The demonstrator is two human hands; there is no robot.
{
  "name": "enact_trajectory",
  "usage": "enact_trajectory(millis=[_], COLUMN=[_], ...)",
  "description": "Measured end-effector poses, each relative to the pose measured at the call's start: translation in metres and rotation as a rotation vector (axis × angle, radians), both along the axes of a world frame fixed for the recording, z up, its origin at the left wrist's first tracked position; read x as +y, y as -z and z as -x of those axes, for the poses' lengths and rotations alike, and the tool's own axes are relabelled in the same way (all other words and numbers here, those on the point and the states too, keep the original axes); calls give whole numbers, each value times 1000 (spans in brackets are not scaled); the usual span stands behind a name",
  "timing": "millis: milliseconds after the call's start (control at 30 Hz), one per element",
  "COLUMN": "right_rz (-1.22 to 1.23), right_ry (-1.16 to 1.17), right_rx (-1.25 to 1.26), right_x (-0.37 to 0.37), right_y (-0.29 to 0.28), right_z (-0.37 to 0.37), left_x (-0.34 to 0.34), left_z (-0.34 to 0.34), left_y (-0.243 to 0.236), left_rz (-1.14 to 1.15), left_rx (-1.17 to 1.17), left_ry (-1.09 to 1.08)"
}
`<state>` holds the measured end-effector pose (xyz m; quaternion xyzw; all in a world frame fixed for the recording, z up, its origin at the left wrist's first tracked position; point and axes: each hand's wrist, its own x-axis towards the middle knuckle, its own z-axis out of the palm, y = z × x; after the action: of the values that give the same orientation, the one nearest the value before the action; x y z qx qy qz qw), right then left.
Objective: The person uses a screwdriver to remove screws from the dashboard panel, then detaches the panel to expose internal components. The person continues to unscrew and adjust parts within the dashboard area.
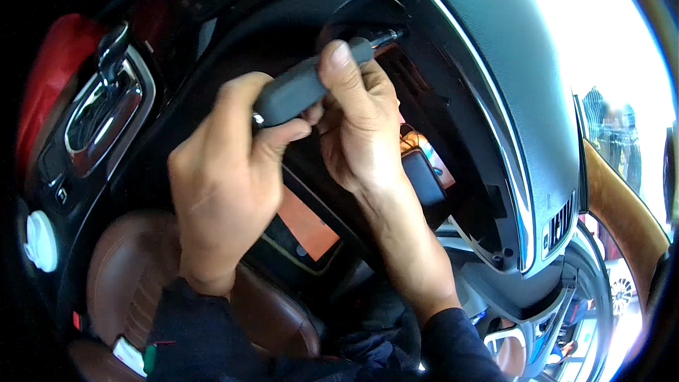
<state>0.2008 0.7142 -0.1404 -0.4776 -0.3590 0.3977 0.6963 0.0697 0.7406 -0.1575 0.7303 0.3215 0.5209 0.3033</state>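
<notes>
A thick, dark grey screwdriver [286,92] is held in both hands, tilted up to the right. Its slim metal shaft [385,37] points toward the opening under the dashboard. My left hand [230,163] closes around the rear end of the handle. Higher up the handle, my right hand [357,110] wraps around it near the front, with the thumb on top. What the shaft's tip touches, if anything, is too dark to tell.
An open glove compartment holds a dark wallet-like case [423,177] and papers. An orange sheet [308,226] lies below my hands. The gear lever [113,53] is at left, a brown leather seat [134,262] lower left. The dashboard [509,49] curves along the right, beside the open door [544,311].
</notes>
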Motion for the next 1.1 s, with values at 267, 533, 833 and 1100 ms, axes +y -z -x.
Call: enact_trajectory(millis=[267, 533, 833, 1100], right_rz=[-134, -97, -136, -36], right_ry=[-291, -143, -278, -123], right_rx=[297, 92, 265, 42], right_x=[-8, 1, -3, 2], right_y=[0, 12, 3, 9], right_z=[-2, -8, -3, -8], left_x=[20, 8, 18, 15], left_z=[7, -9, -1, -11], left_y=[14, 11, 12, 16], left_rz=[174, -128, 95, -138], left_rx=[192, -169, 60, -67], left_ry=[120, -1, 90, -8])
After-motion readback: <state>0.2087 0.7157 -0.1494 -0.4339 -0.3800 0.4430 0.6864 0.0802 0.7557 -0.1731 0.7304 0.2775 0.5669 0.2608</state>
